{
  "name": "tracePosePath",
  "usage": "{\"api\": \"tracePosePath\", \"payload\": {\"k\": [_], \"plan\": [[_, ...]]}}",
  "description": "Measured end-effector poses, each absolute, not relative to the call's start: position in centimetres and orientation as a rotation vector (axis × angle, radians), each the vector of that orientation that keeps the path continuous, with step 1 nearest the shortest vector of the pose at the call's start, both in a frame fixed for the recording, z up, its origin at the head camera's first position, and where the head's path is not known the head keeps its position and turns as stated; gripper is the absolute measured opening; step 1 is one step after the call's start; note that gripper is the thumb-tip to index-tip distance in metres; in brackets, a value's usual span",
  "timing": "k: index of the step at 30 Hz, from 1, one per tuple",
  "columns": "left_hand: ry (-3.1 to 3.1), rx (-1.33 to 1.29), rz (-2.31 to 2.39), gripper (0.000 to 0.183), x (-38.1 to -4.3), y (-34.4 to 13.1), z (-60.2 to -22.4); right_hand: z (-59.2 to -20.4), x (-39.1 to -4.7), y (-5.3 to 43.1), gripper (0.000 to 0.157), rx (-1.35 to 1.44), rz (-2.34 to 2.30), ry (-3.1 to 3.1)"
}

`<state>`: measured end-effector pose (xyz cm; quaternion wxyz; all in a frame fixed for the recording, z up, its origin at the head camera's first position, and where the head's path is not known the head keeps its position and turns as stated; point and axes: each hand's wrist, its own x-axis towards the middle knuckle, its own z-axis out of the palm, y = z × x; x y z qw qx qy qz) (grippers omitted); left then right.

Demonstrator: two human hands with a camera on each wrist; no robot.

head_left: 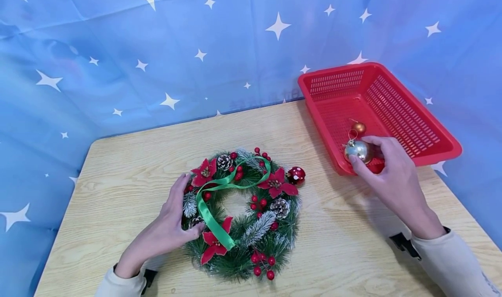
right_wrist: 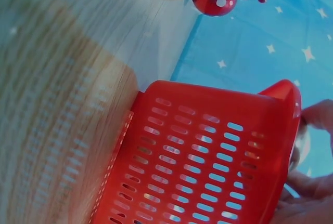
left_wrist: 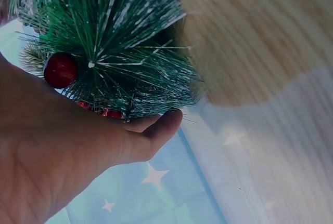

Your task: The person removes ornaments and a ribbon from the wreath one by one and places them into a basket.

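A green Christmas wreath (head_left: 262, 249) lies on the table, dressed with red poinsettias, pine cones and red berries. Green ribbon (head_left: 211, 220) is draped loosely over its top and left side. My left hand (head_left: 164, 229) grips the wreath's left edge; in the left wrist view the thumb lies along the outer needles. At the right, my right hand (head_left: 396, 181) pinches a shiny silver-gold bauble (head_left: 357, 151) with a cord loop, over the near end of the red basket (head_left: 412, 109). A red bauble with white dots (head_left: 296, 175) sits at the wreath's upper right edge.
Inside the basket is a small copper-coloured bauble (head_left: 358, 128). The wooden table (head_left: 129, 170) ends at a blue cloth backdrop (head_left: 223, 35) with white stars. In the right wrist view, the basket's slotted side (right_wrist: 197, 156) covers much of the right hand.
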<state>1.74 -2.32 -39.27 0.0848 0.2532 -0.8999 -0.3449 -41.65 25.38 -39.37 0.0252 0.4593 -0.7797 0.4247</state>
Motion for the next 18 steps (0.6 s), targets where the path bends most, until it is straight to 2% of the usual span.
{"api": "tracePosePath", "payload": {"k": [18], "plan": [[-2.715, 0.741, -1.048, 0.123, 1.91, -2.61, -39.04, -39.17, -41.85, 25.31, 0.057, 1.412, 1.242, -2.468]]}}
